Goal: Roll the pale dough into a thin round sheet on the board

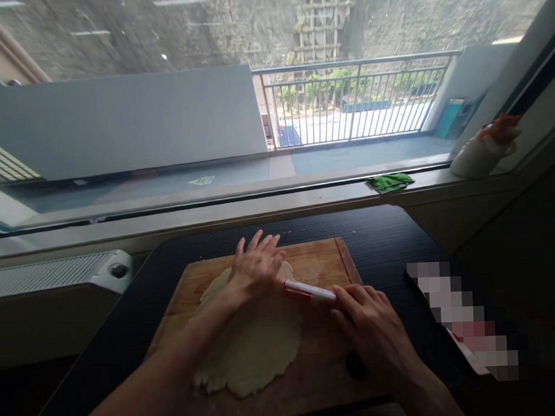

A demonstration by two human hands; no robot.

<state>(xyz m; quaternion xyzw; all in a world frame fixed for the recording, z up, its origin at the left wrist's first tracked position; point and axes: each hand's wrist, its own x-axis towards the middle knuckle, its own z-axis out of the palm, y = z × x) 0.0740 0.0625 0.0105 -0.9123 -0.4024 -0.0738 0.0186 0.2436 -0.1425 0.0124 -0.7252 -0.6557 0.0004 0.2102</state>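
A flat, uneven sheet of pale dough [250, 342] lies on a wooden cutting board [320, 255]. My left hand [256, 269] is over the dough's upper part, palm down with its fingers spread. Wrapped round the right end of a red and white stick-like tube [310, 290] is my right hand [367, 314], at the board's right side. The tube's left end reaches to the heel of my left hand, and whether it continues underneath is hidden.
The board rests on a dark table [388, 240]. At the table's right is a partly pixelated flat object [463, 323]. A green cloth [390, 181] and a pale jug-like pot [478, 155] stand on the windowsill. A white radiator [56, 273] is at left.
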